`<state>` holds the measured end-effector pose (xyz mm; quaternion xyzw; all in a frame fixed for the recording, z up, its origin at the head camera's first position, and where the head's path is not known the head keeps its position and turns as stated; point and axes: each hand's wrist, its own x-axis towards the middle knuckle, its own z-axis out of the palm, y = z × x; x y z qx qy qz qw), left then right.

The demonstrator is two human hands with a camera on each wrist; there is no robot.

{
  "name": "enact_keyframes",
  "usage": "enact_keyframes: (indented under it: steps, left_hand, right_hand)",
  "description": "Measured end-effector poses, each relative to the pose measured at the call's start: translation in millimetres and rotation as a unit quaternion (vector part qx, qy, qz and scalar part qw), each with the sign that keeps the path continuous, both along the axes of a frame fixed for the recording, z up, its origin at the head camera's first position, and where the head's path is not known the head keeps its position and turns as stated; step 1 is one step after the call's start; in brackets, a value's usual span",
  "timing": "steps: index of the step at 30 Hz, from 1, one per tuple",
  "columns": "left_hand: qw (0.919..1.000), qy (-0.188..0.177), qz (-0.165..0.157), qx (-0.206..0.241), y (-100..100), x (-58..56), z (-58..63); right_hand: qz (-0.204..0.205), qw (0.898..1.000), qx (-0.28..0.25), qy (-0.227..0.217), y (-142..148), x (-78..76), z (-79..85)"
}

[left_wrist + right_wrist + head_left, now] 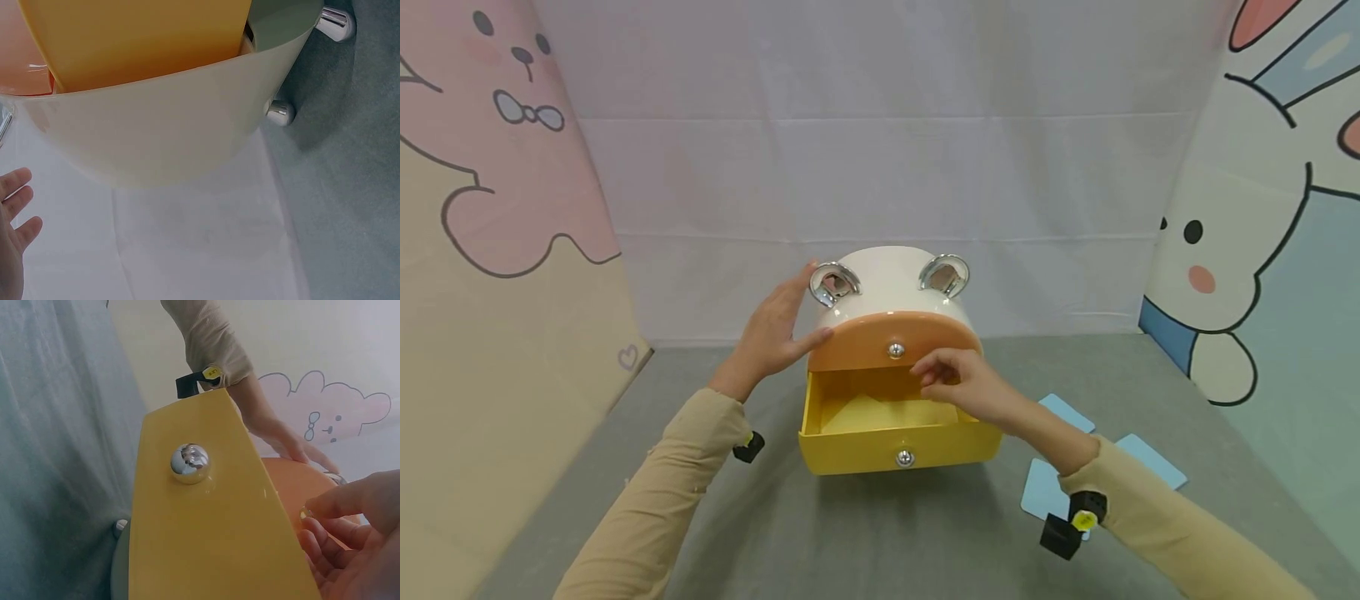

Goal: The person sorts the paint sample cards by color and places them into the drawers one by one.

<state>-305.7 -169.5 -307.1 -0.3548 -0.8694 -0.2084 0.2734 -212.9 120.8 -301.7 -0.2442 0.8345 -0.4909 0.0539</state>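
A white rounded drawer box (891, 279) with two chrome ears stands on the grey table. Its orange upper drawer (857, 346) is closed, and the yellow lower drawer (850, 454) is pulled out. My left hand (772, 327) lies along the box's left side, thumb at the orange front's edge; fingers spread in the left wrist view. Above the yellow drawer hangs my right hand (958, 383), fingers loosely bent, just below and right of the upper chrome knob (896, 350). A small shiny spot shows by these fingertips in the right wrist view; nothing held is plainly visible.
Several light blue flat cards (1152, 461) lie on the table to the right, partly under my right forearm. A white cloth (880, 167) hangs behind the box, and printed cartoon panels stand at both sides.
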Motion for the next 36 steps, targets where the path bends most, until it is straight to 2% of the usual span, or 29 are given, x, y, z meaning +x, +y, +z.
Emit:
enact_keyframes:
  steps: [3, 7, 10, 13, 17, 20, 25, 28, 32, 36]
  left_hand:
    - [1.0, -0.001, 0.0, -0.001, 0, 0.0, 0.0]
    - [1.0, -0.002, -0.001, 0.001, 1, 0.3, 0.3]
    - [1.0, -0.001, -0.002, 0.003, 1, 0.3, 0.7]
    - [1.0, -0.001, -0.003, 0.004, 1, 0.6, 0.8]
    - [1.0, -0.003, -0.003, 0.004, 1, 0.9, 0.6]
    - [1.0, -0.002, -0.004, 0.005, 1, 1.4, 0.4]
    - [1.0, -0.004, -0.004, 0.007, 1, 3.0, 0.9]
    - [0.9999, -0.006, -0.005, 0.008, 1, 3.0, 1.1]
    - [0.9999, -0.009, -0.007, 0.009, 1, 2.9, 0.9]
    - [0.9999, -0.007, -0.007, 0.01, 1, 3.1, 0.9]
  right_hand:
    - [-0.021, 0.999, -0.004, 0.031, 6, 8.5, 3.0]
    - [-0.047, 0.99, 0.002, 0.131, 10, 27.0, 1.3]
    - [-0.061, 0.975, -0.002, 0.212, 8, 41.5, -6.9]
    - [-0.067, 0.956, -0.016, 0.285, 4, 52.6, -19.7]
    - [-0.066, 0.933, -0.047, 0.351, -1, 61.5, -39.2]
    - [-0.08, 0.925, -0.061, 0.367, -5, 64.9, -53.3]
    - [-0.116, 0.918, -0.053, 0.376, -12, 66.5, -76.6]
    - [-0.129, 0.909, -0.05, 0.394, -18, 65.9, -88.1]
    - [-0.15, 0.895, -0.049, 0.417, -26, 64.5, -99.4]
    - [-0.169, 0.89, -0.049, 0.42, -33, 63.1, -105.9]
